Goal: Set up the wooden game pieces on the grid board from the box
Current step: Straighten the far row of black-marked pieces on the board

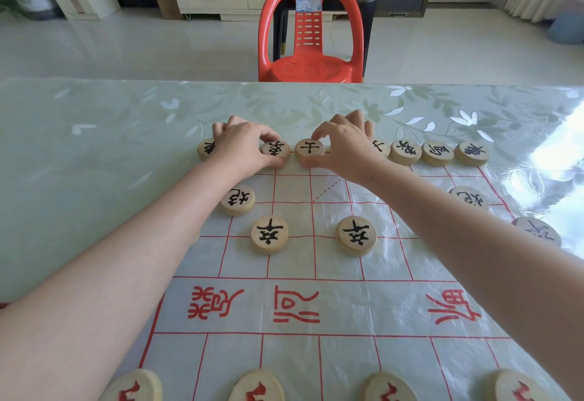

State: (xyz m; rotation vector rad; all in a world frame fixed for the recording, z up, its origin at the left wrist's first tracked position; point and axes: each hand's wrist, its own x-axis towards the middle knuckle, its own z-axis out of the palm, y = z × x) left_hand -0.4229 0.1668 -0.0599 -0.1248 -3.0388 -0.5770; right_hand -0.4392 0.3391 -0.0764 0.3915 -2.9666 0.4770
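Both hands are working the far row of the grid board (316, 278). The left hand (243, 146) is pinching the left-held disc (278, 149), with its thumb on the near rim and a fingertip on the far rim: a narrow grip. The right hand (346, 146) is pinching the right-held disc (310, 148) the same way. Both discs are sitting on the far edge line, just beside each other and not quite touching.

Four more black-lettered discs (437, 152) are lining up to the right. The right palm is hiding the slot next to its disc, so I cannot tell if that slot is filled. The box is not in view.

The step looks like squaring up the back row. To do it well:
- Centre each disc on a line crossing, not inside a square.
- Space the discs evenly, to match the right-side run.
- Grip by the rims so the lettering is showing.
- Lift and set rather than drag, since the board looks like thin glossy sheet that is likely to creep or wrinkle.
- Carry the forearms high, because the cannon disc (237, 200) and the soldier discs (269, 234) are lying right under them.

The red-lettered discs (257, 386) are sitting along the near edge.
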